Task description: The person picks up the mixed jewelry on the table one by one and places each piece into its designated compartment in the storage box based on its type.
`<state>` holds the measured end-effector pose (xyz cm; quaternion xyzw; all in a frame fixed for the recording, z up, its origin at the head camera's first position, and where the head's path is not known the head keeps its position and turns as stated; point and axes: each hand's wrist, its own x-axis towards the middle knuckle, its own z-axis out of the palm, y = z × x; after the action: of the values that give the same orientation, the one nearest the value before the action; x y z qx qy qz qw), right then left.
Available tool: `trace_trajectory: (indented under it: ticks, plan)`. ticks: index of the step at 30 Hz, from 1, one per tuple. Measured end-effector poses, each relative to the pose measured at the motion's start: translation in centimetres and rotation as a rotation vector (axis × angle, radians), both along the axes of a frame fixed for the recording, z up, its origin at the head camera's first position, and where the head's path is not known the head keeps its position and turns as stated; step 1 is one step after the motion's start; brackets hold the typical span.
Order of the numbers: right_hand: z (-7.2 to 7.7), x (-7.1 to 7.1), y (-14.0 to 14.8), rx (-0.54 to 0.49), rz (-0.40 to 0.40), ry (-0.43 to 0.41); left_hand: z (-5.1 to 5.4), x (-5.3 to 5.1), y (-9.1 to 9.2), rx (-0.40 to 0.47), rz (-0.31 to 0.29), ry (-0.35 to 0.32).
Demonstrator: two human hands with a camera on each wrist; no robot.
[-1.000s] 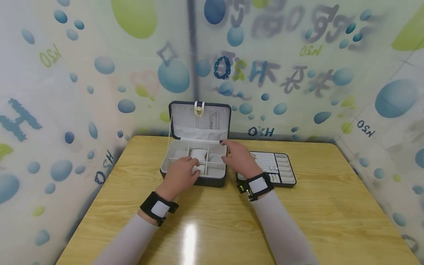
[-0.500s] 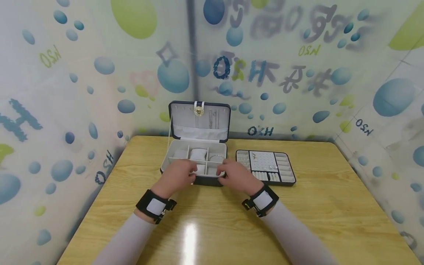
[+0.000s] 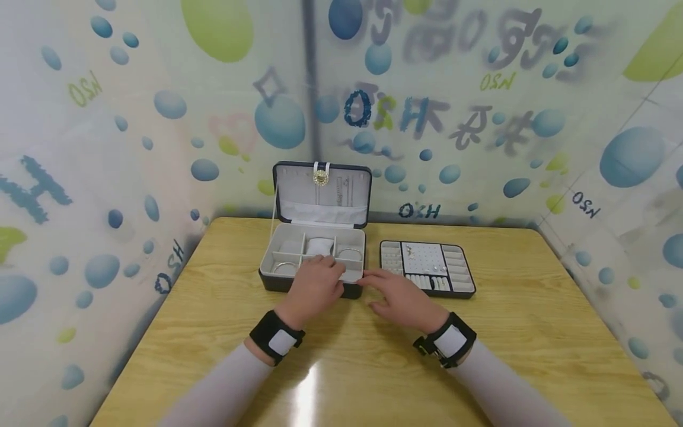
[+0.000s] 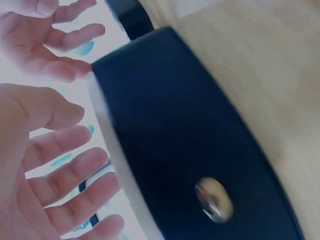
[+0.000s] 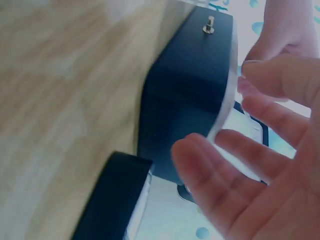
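Observation:
A dark jewelry box [image 3: 357, 290] stands with its lid up, its light interior split into several compartments. My left hand [image 3: 315, 287] is over the front middle compartment, hiding most of it; in the left wrist view its fingers [image 4: 75, 155] are spread and loosely bent, with nothing seen between them. My right hand [image 3: 402, 299] is at the box's front right corner, fingertips by the rim; the right wrist view shows its fingers apart. One bangle [image 3: 286, 264] lies in the front left compartment, another bangle [image 3: 349, 250] in the back right. A white cushion [image 3: 320, 246] fills the back middle.
A shallow jewelry tray [image 3: 463, 270] with earrings and ring slots lies just right of the box. Necklaces [image 3: 344, 191] hang inside the raised lid [image 3: 299, 190]. The wooden table [image 3: 512, 332] meets a patterned wall [image 3: 453, 89] behind.
My left hand has moved right from the front left compartment, uncovering the bangle there. My right hand came from the back right corner to the front one, then drew slightly right.

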<state>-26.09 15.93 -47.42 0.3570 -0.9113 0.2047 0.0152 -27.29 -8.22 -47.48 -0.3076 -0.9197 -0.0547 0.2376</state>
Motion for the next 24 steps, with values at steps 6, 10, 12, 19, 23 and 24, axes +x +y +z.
trace_trajectory:
  ticks: [6,10,12,19,23,24]
  plan:
    - [1.2,-0.3,1.3,0.047,-0.056,-0.038,1.0,0.1,2.7,0.061,-0.002,0.005]
    - [2.1,-1.0,2.7,0.066,-0.126,-0.053,1.5,0.0,4.6,0.080,-0.005,-0.022]
    - [2.5,-1.4,3.4,0.066,-0.167,-0.036,1.6,-0.3,5.6,0.080,-0.012,-0.018]
    - [3.4,-2.1,5.6,0.026,-0.246,-0.007,1.8,-1.3,8.9,0.109,-0.038,-0.141]
    - [4.1,-2.5,6.8,0.025,-0.287,-0.024,2.3,-2.3,10.5,0.147,-0.008,-0.359]
    - [4.3,-2.7,7.2,0.028,-0.311,-0.032,2.3,-2.6,10.9,0.164,-0.001,-0.415]
